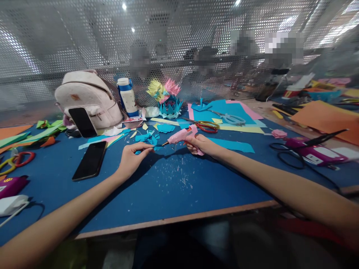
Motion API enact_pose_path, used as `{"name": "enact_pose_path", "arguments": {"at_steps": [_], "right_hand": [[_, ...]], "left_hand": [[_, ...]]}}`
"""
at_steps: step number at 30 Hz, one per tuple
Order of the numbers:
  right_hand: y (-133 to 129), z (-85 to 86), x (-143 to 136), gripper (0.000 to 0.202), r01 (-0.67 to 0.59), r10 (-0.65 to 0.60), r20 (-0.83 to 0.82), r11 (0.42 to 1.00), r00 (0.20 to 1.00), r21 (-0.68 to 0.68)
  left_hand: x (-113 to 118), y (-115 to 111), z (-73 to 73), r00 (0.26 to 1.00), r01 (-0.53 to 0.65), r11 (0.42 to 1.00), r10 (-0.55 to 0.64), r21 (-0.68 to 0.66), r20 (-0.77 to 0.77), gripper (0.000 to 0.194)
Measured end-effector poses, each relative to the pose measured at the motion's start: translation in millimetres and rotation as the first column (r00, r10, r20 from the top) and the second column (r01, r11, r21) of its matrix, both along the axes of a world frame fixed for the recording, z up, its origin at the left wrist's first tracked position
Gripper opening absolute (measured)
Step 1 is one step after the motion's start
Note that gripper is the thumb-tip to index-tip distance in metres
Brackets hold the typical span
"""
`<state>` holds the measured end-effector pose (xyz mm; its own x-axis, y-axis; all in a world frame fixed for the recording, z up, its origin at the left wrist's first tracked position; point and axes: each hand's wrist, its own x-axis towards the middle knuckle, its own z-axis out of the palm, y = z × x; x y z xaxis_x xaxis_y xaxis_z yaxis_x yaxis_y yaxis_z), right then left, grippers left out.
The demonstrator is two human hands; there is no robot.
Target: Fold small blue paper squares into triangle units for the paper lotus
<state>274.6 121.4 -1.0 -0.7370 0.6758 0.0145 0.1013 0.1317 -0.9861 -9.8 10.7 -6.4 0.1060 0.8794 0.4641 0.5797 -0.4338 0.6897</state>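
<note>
My right hand point(198, 145) is wrapped round the handle of a pink hot glue gun point(181, 135), whose nozzle points left. Close to that nozzle, my left hand point(134, 155) pinches a small blue paper piece point(158, 148). Whether the nozzle touches the paper I cannot tell. Just behind my left hand lie folded blue paper pieces point(148, 137) and a small blue stack point(166, 128). Beyond the glue gun, red-and-yellow-handled scissors point(206, 126) rest on the table. A blue paper strip point(232, 145) lies behind my right wrist.
A black phone point(90, 160) lies left of my left hand; another phone point(82, 122) leans on a pale backpack point(89, 95). A bottle point(127, 98) and paper flowers point(169, 106) stand by the perforated screen. Cables and a purple power strip point(316, 153) are at right. White scraps litter the blue tabletop point(168, 201).
</note>
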Motion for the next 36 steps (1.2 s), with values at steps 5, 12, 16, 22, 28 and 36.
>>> {"name": "enact_pose_path", "arguments": {"at_steps": [5, 12, 16, 22, 28, 36], "right_hand": [[0.2, -0.5, 0.3, 0.058, 0.011, -0.011, 0.017, 1.000, 1.000, 0.008], [-0.1, -0.4, -0.4, 0.059, 0.016, -0.017, 0.052, 0.999, 0.998, 0.032], [-1.6, 2.3, -0.7, 0.061, 0.034, -0.039, 0.086, 0.997, 0.995, 0.068], [4.0, 11.9, 3.3, 0.059, 0.140, -0.169, 0.141, 0.971, 0.976, 0.192], [30.0, 28.8, 29.0, 0.058, 0.234, -0.317, 0.196, 0.905, 0.928, 0.354], [53.3, 64.4, 115.5, 0.029, 0.211, -0.472, 0.354, 0.791, 0.807, 0.574]], "left_hand": [[-0.4, 0.0, 0.6, 1.000, 0.002, 1.000, -0.002, -0.003, -0.004, 0.026], [0.2, -0.3, 0.6, 1.000, -0.004, 1.000, 0.004, -0.014, -0.002, 0.027], [0.0, 0.1, -0.4, 1.000, -0.016, 0.999, 0.015, -0.031, -0.005, 0.027], [-0.4, 0.6, -1.4, 0.999, -0.028, 0.995, 0.025, -0.094, -0.041, 0.027], [-7.4, 6.1, -1.8, 0.995, -0.050, 0.982, 0.033, -0.182, -0.097, 0.029], [-40.2, 1.6, -1.8, 0.976, -0.103, 0.972, 0.058, -0.212, -0.210, 0.029]]}}
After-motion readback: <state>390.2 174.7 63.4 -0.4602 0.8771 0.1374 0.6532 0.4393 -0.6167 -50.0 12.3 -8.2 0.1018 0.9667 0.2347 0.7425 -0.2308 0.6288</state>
